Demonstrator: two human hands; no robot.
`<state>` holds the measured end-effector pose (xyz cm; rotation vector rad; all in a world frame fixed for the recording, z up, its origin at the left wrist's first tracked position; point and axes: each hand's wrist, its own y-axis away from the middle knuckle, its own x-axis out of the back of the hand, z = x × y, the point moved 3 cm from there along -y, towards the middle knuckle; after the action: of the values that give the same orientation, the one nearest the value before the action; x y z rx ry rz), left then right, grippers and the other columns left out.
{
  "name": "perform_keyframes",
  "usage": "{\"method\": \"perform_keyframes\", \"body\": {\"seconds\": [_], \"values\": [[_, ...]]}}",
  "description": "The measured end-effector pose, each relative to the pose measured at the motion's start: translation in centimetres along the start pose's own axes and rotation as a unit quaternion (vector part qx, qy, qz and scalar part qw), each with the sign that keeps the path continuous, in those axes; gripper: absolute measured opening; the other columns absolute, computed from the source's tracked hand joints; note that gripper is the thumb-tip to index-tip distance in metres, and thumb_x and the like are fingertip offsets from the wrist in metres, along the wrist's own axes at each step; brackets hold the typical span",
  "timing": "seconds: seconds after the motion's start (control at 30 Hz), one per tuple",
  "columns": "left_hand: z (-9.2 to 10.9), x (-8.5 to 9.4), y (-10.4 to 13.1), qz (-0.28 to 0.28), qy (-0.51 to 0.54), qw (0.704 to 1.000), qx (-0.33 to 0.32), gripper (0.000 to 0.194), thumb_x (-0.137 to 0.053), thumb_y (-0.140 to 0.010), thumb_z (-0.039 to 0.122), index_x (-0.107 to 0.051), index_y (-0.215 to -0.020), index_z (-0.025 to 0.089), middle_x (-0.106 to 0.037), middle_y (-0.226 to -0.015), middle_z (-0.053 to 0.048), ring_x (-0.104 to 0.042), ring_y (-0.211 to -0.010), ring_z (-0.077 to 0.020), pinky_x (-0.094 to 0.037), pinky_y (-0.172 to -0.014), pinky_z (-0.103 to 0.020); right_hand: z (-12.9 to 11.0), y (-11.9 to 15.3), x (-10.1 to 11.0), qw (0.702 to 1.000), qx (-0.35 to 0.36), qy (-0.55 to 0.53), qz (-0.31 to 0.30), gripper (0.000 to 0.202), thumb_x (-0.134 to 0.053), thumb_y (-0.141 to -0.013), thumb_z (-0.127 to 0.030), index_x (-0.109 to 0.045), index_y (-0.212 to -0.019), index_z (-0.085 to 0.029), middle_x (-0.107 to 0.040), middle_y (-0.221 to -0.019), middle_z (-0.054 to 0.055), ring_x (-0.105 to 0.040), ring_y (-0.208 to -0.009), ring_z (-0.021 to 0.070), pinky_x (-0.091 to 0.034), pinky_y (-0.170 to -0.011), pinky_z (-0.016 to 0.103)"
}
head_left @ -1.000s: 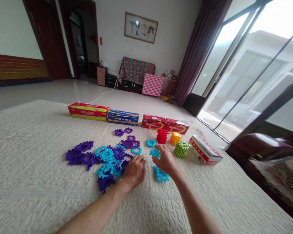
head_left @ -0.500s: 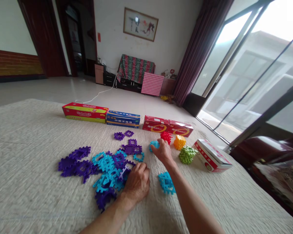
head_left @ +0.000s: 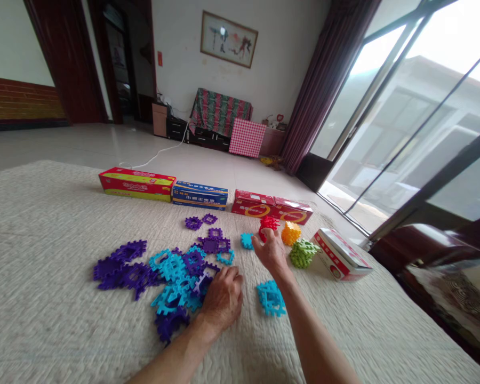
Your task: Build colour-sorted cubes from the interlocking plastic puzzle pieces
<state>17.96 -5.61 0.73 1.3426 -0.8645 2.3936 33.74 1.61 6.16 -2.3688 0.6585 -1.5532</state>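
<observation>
My right hand [head_left: 271, 252] is over the cover with its thumb apart from its fingers, and I see nothing in it. Just left of its thumb lies a light-blue interlocking plastic piece [head_left: 247, 241]. A red stack of pieces [head_left: 268, 225] is right behind my fingertips. My left hand [head_left: 224, 296] rests palm down with fingers curled under; anything beneath them is hidden. Against its left side is a loose heap of purple pieces [head_left: 194, 261] and light-blue pieces [head_left: 174, 266]. Light-blue pieces lie stacked [head_left: 271, 298] beside my right forearm.
Yellow [head_left: 291, 233] and green stacks [head_left: 303, 253] stand right of my right hand, near a white-and-red box [head_left: 341, 255]. Along the back are a red-and-yellow box [head_left: 138, 185], a blue box [head_left: 200, 196] and two red boxes [head_left: 254, 204]. More purple pieces [head_left: 124, 266] lie left.
My right hand has let go of the light-blue piece and shifted slightly right, leaving it lying on the cover. My left hand stays in place. The view has moved slightly.
</observation>
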Motion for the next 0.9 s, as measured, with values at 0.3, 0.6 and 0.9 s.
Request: {"method": "perform_keyframes", "body": {"seconds": [0.3, 0.6, 0.9], "values": [[0.0, 0.3, -0.1, 0.017, -0.008, 1.0, -0.021, 0.019, -0.043, -0.084, 0.008, -0.06, -0.083, 0.018, -0.057, -0.093, -0.006, -0.05, -0.098, -0.0196, -0.044, -0.088, -0.034, 4.9, 5.9, 4.3, 0.996, -0.032, -0.044, -0.077, 0.02, -0.052, -0.079, -0.029, -0.064, -0.089, -0.016, -0.062, -0.087, 0.006, -0.059, -0.072, 0.016, -0.045, -0.071, 0.028], [0.1, 0.4, 0.0, 0.022, -0.02, 0.999, -0.028, 0.019, -0.043, -0.085, 0.01, -0.06, -0.081, 0.018, -0.057, -0.092, -0.005, -0.05, -0.098, -0.0194, -0.044, -0.088, -0.034, 2.5, 10.6, 6.8, 0.993, 0.033, -0.019, -0.113, 0.031, -0.063, -0.076, -0.036, -0.059, -0.102, -0.019, -0.058, -0.103, 0.008, -0.056, -0.096, 0.0222, -0.045, -0.086, 0.036], [0.2, 0.4, 0.0, 0.03, -0.032, 0.999, -0.031, 0.019, -0.043, -0.084, 0.009, -0.059, -0.08, 0.018, -0.057, -0.091, -0.005, -0.05, -0.096, -0.0195, -0.044, -0.087, -0.034, 0.6, 12.8, 5.9, 0.991, 0.01, 0.063, -0.122, 0.045, -0.07, -0.067, -0.033, -0.057, -0.108, -0.019, -0.055, -0.106, 0.011, -0.053, -0.093, 0.0244, -0.045, -0.083, 0.037]]}}
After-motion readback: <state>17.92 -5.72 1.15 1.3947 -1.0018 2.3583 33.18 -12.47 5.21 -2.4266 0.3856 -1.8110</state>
